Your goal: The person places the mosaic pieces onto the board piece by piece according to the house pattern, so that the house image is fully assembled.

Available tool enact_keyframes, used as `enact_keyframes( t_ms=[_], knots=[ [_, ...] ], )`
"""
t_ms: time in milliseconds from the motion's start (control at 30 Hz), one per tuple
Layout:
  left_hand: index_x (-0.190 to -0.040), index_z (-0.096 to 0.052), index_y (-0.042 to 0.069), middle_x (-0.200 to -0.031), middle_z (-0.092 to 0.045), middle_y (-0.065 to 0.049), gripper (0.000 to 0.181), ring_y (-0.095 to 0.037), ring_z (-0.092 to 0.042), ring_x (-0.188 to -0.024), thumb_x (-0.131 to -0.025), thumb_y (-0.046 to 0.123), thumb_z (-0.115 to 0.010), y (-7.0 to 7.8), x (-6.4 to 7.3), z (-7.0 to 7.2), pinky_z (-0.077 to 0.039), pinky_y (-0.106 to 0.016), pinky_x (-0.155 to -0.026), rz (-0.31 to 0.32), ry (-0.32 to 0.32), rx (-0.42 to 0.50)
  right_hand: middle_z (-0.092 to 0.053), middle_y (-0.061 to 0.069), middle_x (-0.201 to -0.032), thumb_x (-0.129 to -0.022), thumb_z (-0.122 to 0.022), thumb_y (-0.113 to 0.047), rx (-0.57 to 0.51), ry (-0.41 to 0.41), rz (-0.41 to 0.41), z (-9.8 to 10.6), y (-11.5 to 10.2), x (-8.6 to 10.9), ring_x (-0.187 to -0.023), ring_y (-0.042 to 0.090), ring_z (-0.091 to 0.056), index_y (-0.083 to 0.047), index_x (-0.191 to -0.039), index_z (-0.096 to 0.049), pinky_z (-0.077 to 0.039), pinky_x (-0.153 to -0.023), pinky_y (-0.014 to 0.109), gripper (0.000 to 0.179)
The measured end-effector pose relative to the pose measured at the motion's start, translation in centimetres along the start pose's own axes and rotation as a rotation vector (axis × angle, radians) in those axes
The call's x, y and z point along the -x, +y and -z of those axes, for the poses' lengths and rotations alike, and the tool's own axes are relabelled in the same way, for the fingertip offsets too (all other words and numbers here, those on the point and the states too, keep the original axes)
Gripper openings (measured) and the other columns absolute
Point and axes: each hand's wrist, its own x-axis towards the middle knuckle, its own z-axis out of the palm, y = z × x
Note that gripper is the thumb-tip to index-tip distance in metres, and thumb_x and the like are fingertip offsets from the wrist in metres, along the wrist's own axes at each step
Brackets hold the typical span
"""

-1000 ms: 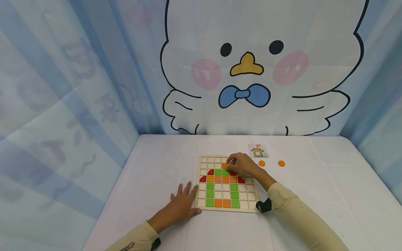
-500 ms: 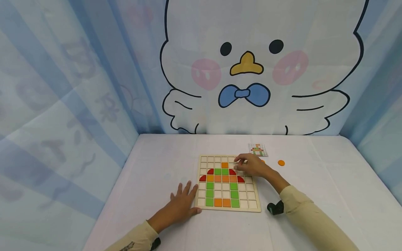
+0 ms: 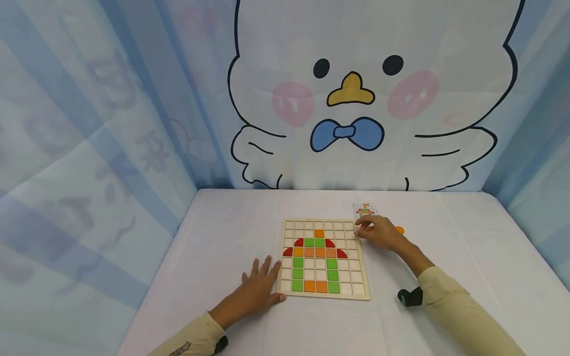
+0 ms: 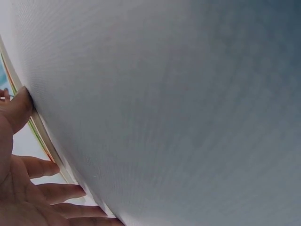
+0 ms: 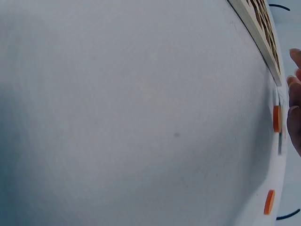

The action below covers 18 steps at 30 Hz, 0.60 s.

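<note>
A wooden grid board (image 3: 353, 264) lies on the table, with green, orange and red tiles set in its cells. A single orange square tile (image 3: 318, 233) sits uppermost in the pattern. My left hand (image 3: 256, 291) lies flat with fingers spread, its fingertips and thumb at the board's left edge and corner. Just off the board's upper right corner, my right hand (image 3: 378, 232) hovers with loosely bent fingers and nothing visible between them. An orange disc (image 5: 277, 118) is below it in the right wrist view; the head view hides this disc behind the hand.
A second orange disc (image 3: 400, 230) lies right of the right hand, partly covered by it. Behind the hand is a small printed pattern card (image 3: 365, 209), its lower part hidden. A printed curtain (image 3: 213, 99) stands along the table's back and sides.
My right hand has moved off the tiles to the right, past the board's edge, uncovering the orange square tile and the red pieces. My left hand has stayed in place.
</note>
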Motion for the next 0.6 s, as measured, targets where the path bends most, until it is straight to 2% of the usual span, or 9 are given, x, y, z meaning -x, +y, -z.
enact_keyframes(
  t_ms=[200,367,600],
  knots=[
    [-0.154,-0.031,0.016,-0.162,-0.021,-0.018,0.087,-0.052,-0.018,-0.145,-0.085,0.054,-0.068,-0.1,0.1,-0.1,-0.03,-0.075,-0.1,0.0,-0.005,0.003,-0.067,0.01,-0.097,-0.089,-0.071,-0.017,0.079,0.064,-0.04,0.9,1.2,0.5,-0.08,0.021,-0.053,-0.004,-0.114,-0.068,-0.043,-0.07,0.033,0.029],
    [-0.154,-0.03,0.016,-0.162,-0.021,-0.017,0.088,-0.051,-0.018,-0.146,-0.085,0.054,-0.068,-0.1,0.0,-0.2,-0.03,-0.075,-0.1,0.002,-0.009,-0.001,-0.065,0.016,-0.104,-0.089,-0.071,-0.017,0.119,0.067,-0.108,1.3,2.0,0.8,-0.095,0.03,-0.056,-0.004,-0.116,-0.068,-0.044,-0.082,0.045,0.03],
    [-0.154,-0.03,0.016,-0.162,-0.02,-0.017,0.088,-0.051,-0.017,-0.146,-0.085,0.055,-0.068,0.0,0.0,-0.2,-0.03,-0.075,-0.1,0.005,-0.011,-0.006,-0.064,0.019,-0.109,-0.09,-0.069,-0.018,0.135,0.057,-0.147,1.2,2.4,0.8,-0.099,0.033,-0.057,-0.002,-0.116,-0.065,-0.046,-0.088,0.051,0.031]
  ],
)
